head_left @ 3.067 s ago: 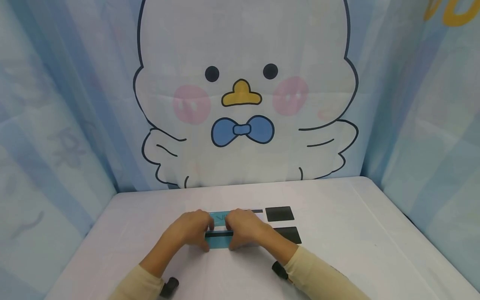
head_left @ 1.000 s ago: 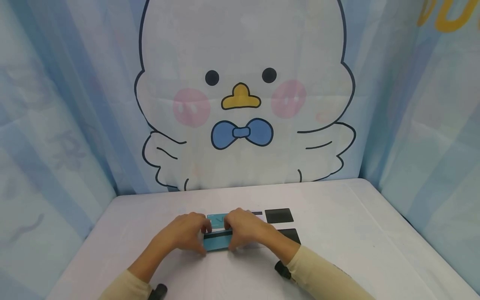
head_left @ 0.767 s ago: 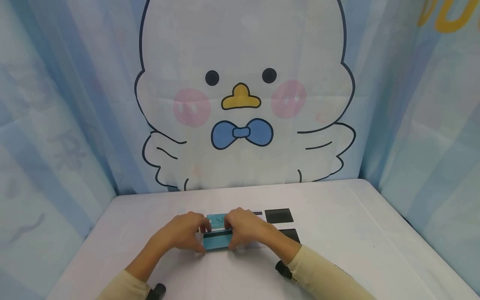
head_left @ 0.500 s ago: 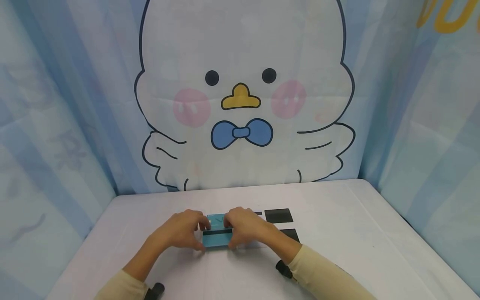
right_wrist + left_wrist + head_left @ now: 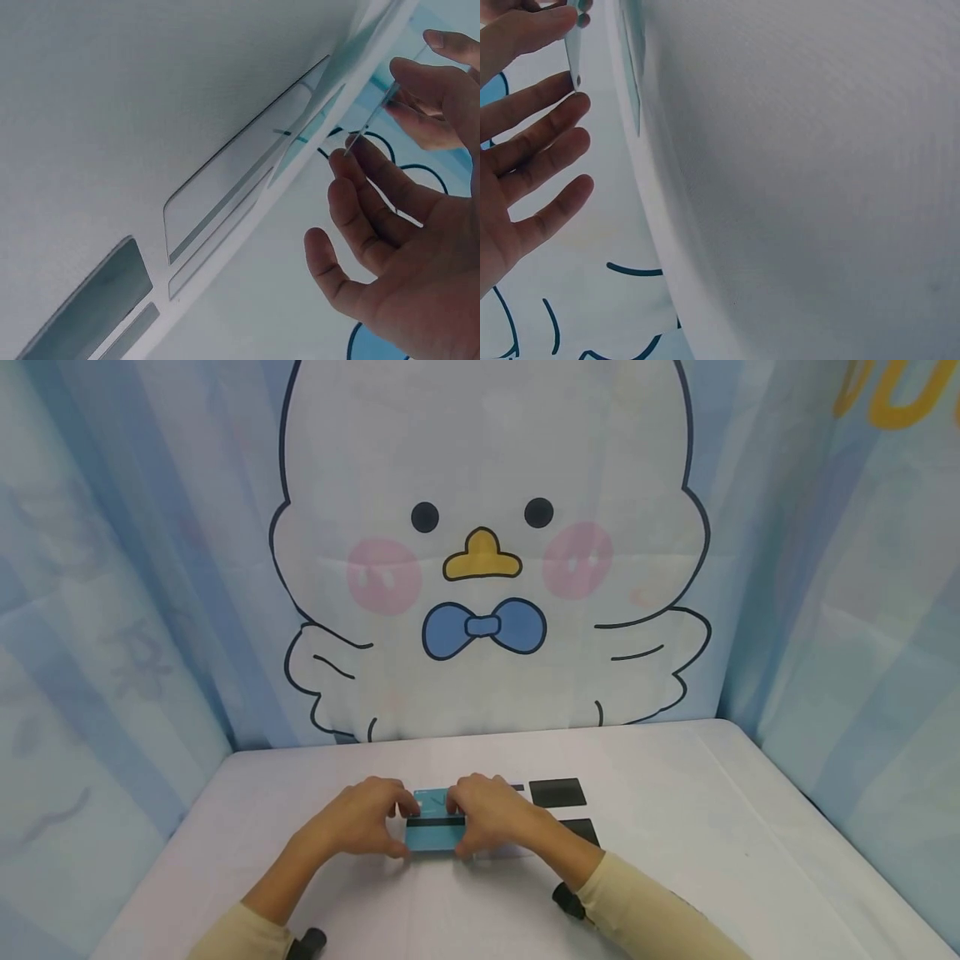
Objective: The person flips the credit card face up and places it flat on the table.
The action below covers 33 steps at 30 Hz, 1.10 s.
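A teal card [image 5: 435,837] with a dark stripe is held up between both hands, over the table. My left hand [image 5: 366,817] pinches its left end between thumb and fingers; in the left wrist view the card [image 5: 573,56] shows edge-on, the lower fingers spread. My right hand [image 5: 489,814] pinches the right end and covers part of it. In the right wrist view, the card [image 5: 370,120] is a thin edge between thumb and fingertips. Behind it on the table lies another teal card [image 5: 431,797], partly covered by the right hand.
White cards lie partly under the right hand; one striped white card [image 5: 217,195] shows in the right wrist view. A black card [image 5: 557,792] lies at the right, with a second black card [image 5: 582,831] in front, partly covered by the right forearm. A printed curtain [image 5: 480,693] stands behind the table.
Both hands still pinch the teal card. It was tilted a second ago; now it sits straighter and slightly farther away. The left hand has shifted slightly left and away with it.
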{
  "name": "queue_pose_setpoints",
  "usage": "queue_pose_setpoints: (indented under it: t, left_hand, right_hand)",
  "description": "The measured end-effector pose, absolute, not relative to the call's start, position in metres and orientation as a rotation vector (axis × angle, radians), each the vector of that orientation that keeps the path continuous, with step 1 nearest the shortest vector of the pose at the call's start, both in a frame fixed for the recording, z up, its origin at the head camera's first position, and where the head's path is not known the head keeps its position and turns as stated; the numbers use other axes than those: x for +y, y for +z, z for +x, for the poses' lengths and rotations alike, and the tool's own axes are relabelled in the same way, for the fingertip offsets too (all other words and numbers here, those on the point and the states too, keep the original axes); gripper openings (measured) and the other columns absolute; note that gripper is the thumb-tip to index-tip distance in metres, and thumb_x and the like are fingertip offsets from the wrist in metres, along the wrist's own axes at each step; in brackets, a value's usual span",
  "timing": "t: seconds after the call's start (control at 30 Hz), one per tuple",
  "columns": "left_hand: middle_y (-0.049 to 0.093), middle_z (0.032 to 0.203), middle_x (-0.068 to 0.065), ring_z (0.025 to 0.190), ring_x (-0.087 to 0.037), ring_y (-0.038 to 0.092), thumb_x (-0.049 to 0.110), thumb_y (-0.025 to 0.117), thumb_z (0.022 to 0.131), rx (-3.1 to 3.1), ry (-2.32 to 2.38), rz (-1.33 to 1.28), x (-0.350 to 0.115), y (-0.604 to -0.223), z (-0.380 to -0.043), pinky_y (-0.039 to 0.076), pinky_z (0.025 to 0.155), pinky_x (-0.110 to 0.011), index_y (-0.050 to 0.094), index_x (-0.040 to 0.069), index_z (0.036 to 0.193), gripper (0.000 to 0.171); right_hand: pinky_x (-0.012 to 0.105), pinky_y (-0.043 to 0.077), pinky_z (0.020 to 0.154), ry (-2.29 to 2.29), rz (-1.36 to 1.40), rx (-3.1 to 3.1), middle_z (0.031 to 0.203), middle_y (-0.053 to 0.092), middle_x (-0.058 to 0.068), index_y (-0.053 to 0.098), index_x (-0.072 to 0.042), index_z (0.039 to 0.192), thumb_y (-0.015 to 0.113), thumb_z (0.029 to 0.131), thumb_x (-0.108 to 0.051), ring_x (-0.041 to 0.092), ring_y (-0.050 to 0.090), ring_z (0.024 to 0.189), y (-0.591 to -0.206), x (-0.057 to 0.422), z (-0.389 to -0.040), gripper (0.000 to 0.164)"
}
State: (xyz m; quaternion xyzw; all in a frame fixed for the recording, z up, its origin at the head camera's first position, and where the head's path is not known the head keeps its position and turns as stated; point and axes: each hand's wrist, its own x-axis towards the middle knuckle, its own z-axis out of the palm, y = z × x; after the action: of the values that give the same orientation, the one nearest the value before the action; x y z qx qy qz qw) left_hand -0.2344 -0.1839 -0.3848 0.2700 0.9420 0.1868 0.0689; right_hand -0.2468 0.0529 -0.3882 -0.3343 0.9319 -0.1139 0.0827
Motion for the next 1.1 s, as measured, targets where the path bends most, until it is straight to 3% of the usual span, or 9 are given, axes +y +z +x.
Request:
queue_pose_setpoints:
  t: [1.1]
  left_hand:
    - [0.073,0.101,0.011,0.091,-0.016,0.064,0.031,0.094,0.072,2.873,0.645,0.825,-0.1828,-0.3845,-0.2323,0.052,0.073,-0.03,0.081,0.018,0.106,0.039]
  right_hand:
    - [0.031,0.044,0.083,-0.378,-1.077,2.847,0.101,0.066,-0.008,0.07,-0.017,0.114,0.088,0.078,-0.038,0.008,0.052,0.096,-0.3898,0.0488,-0.242,0.045]
